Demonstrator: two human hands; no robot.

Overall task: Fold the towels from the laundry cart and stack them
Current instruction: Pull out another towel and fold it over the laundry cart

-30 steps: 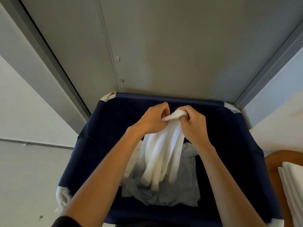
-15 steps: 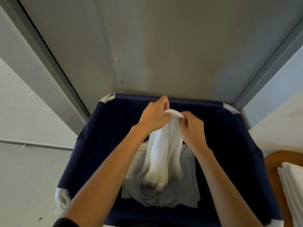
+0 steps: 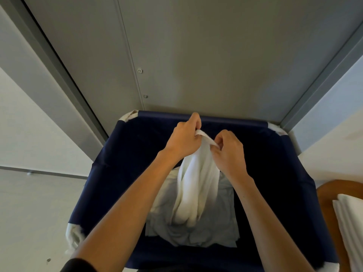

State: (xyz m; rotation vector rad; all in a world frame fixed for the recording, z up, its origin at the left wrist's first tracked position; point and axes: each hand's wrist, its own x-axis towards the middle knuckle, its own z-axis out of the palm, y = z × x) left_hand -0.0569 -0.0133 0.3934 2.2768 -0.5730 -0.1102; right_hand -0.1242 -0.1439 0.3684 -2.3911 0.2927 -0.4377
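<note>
A white towel (image 3: 198,185) hangs in bunched folds over the navy fabric laundry cart (image 3: 121,163). My left hand (image 3: 183,139) grips the towel's top edge on the left, fingers curled round it. My right hand (image 3: 229,152) pinches the same edge a short way to the right, so a short strip of hem shows between the two hands. Below the hanging towel, more pale linen (image 3: 212,230) lies crumpled in the bottom of the cart.
A grey metal door (image 3: 196,55) with a dark frame stands right behind the cart. At the right edge a stack of folded white towels (image 3: 349,222) lies on a wooden surface (image 3: 326,195). Pale wall and floor lie to the left.
Both hands have lifted the towel higher and drawn slightly apart along its top edge, my left hand rising toward the cart's far rim. The towel's lower end hangs higher off the linen.
</note>
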